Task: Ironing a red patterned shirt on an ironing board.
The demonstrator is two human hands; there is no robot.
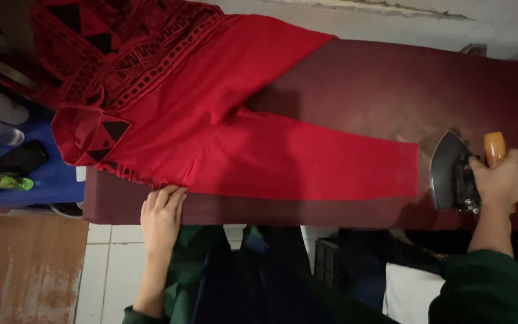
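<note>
At left edge, a blue tub [49, 180] holding a black pouch [16, 159] and a green bottle with orange cap [4, 181]. Lower left, white floor tiles [109, 264] beside a worn brown panel [25, 270]. Top right, pale wall [391, 18].

Both arms wear dark green long sleeves. The left sleeve [151, 309] shows only as a narrow cuff at the bottom edge, left of centre; the right sleeve [484, 288] bunches thickly at the lower right. The left hand [162, 219] and right hand [502, 180] are bare, without rings or gloves. A dark green and navy garment [241, 282] covers the torso at bottom centre.
</note>
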